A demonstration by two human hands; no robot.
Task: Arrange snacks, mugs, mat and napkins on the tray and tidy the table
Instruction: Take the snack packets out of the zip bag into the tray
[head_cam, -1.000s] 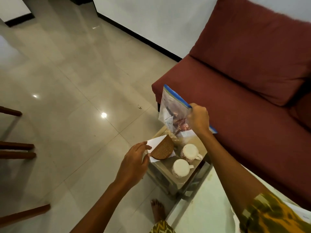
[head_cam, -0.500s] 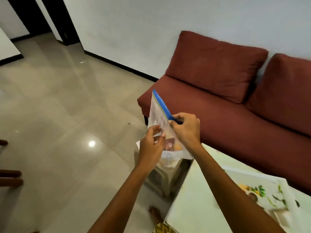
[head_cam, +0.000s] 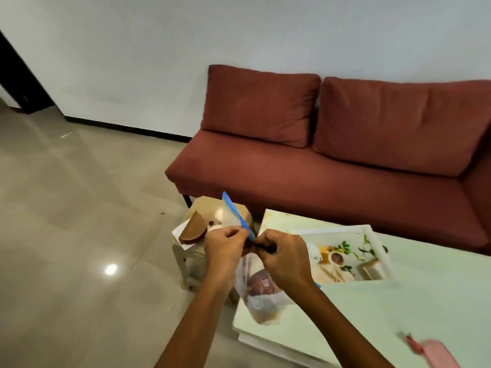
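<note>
Head view: you are standing by a pale green table (head_cam: 398, 314) facing a red sofa (head_cam: 332, 160), your left hand (head_cam: 225, 251) and right hand (head_cam: 285, 258) both pinching a clear snack bag (head_cam: 261, 290) above the table's edge.

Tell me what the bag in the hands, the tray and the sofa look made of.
Bag: thin clear plastic, glossy and crinkled, contents showing through, blue zip strip on top. Tray: smooth, hard-looking, printed picture, raised white rim; plastic or melamine, uncertain. Sofa: matte dark-red fabric, soft cushions.
</note>
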